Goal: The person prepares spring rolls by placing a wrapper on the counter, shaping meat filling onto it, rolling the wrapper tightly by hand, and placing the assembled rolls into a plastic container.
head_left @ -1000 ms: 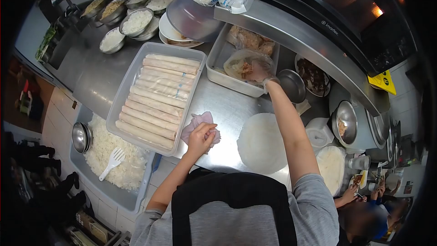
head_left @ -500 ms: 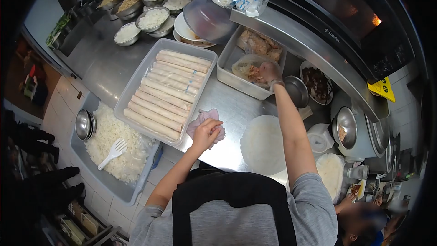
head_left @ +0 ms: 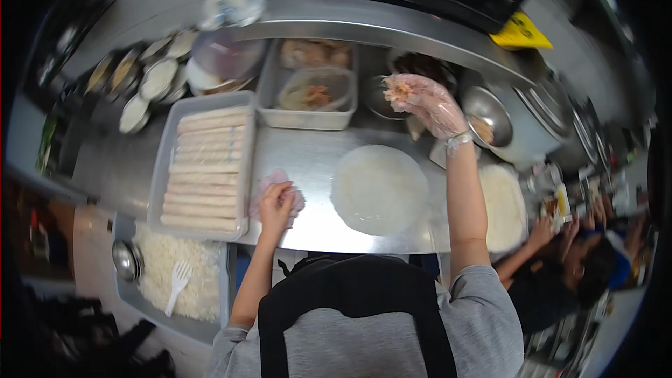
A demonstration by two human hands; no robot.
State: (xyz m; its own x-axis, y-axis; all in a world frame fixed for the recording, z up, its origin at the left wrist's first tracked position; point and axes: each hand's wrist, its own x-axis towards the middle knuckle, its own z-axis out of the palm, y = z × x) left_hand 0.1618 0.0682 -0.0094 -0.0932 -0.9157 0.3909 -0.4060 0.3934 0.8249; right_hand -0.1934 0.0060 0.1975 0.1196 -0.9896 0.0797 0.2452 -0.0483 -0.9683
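Note:
My right hand (head_left: 432, 106), in a clear plastic glove, is closed on a clump of pinkish filling (head_left: 397, 91) above a metal bowl (head_left: 378, 101). My left hand (head_left: 276, 204) rests on a crumpled pink cloth (head_left: 294, 206), its fingers bent together. A round translucent wrapper sheet (head_left: 380, 190) lies flat on the steel counter (head_left: 294, 150) between my arms. Left of the cloth stands a plastic tub (head_left: 246, 168) of long pale rolls (head_left: 203, 180). Behind the cloth, a second tub (head_left: 308, 120) holds an open bag of filling (head_left: 316, 94) and more bagged food.
Bowls of white food (head_left: 158, 78) stand at the back left. A bin of rice (head_left: 178, 266) with a white spatula (head_left: 179, 285) is at the lower left. A steel shelf (head_left: 392, 31) overhangs the back. More round sheets (head_left: 502, 206) lie right; people (head_left: 560, 280) are beyond.
My gloved right hand has come out of the bag in the tub and moved right with filling. The view has turned and shifted; my left hand stays on the cloth.

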